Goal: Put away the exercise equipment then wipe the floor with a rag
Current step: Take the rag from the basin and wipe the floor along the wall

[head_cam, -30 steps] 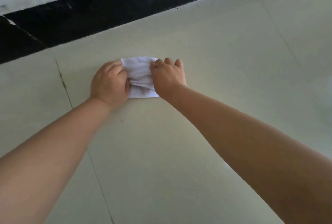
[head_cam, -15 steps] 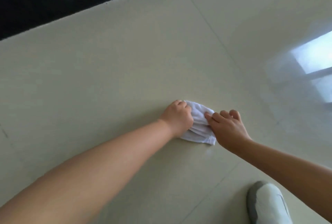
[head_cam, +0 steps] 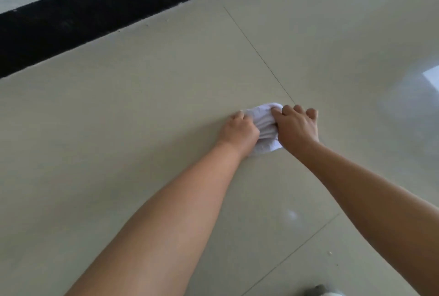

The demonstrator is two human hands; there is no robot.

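stage: wiping underway, no equipment in view | left hand [head_cam: 238, 130], right hand [head_cam: 297, 128]: both clamped on rag [head_cam: 266, 127] between them | floor [head_cam: 142, 117] beyond: left to wipe, by my judgement

White rag [head_cam: 266, 127], bunched, pressed flat on beige floor [head_cam: 142, 117]

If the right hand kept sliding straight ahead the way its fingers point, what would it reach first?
Only bare floor lies ahead of the right hand, which presses the rag together with the left hand. The way looks free to the top edge of the picture; the black baseboard probably lies left of that line.
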